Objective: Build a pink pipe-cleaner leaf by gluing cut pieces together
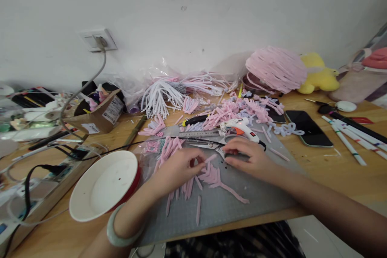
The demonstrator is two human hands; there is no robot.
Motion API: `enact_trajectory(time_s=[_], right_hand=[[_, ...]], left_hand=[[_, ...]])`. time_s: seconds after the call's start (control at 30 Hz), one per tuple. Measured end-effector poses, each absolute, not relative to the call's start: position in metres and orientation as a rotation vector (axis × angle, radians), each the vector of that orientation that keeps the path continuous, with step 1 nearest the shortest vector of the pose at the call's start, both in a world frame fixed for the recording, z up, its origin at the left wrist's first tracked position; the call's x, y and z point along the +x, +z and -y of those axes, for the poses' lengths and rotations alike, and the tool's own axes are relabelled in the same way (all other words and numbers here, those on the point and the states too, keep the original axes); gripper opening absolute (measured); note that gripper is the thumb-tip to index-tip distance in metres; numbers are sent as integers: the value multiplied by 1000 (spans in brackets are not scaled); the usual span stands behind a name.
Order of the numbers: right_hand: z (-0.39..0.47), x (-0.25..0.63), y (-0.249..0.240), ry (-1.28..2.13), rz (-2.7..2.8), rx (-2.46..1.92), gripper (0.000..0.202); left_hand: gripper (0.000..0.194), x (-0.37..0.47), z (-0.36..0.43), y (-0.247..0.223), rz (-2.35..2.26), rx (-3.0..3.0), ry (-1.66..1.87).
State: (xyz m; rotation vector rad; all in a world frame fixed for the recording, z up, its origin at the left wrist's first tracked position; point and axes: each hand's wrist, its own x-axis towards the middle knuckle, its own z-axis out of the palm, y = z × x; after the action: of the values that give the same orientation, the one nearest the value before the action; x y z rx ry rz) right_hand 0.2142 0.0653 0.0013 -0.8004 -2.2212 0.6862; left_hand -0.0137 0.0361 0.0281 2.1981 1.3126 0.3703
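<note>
My left hand pinches the end of a short pink pipe cleaner piece between thumb and fingers. My right hand curls around the handles of metal scissors, whose blades point left toward my other hand; exactly how the fingers sit in the handles is partly hidden. Just below both hands, a pink branching pipe cleaner shape with a long stem lies on the grey cutting mat. More cut pink pieces are scattered under and beside my left hand, and one piece lies near the mat's front.
A glue gun lies behind my right hand, near a ruler. Pink bundles and white pipe cleaners pile up behind. A white bowl and power strip stand left; a phone lies right. A black cable crosses the mat.
</note>
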Motion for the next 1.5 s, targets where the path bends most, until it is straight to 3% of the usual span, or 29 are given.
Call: enact_trajectory(time_s=[0.37,1.2,1.37,1.5], right_hand=[[-55,205,0,874,2374,-684,9],[-52,211,10,1298,2679,-365,17],[-66,216,19,1142,2646,-676,18],[-72,217,15,983,2673,-763,24]], left_hand=[[10,7,-23,14,-1160,2277,613],[24,5,-20,8,-632,2534,341],[17,6,-25,8,-909,2470,417],[13,6,-28,6,-1021,2369,266]])
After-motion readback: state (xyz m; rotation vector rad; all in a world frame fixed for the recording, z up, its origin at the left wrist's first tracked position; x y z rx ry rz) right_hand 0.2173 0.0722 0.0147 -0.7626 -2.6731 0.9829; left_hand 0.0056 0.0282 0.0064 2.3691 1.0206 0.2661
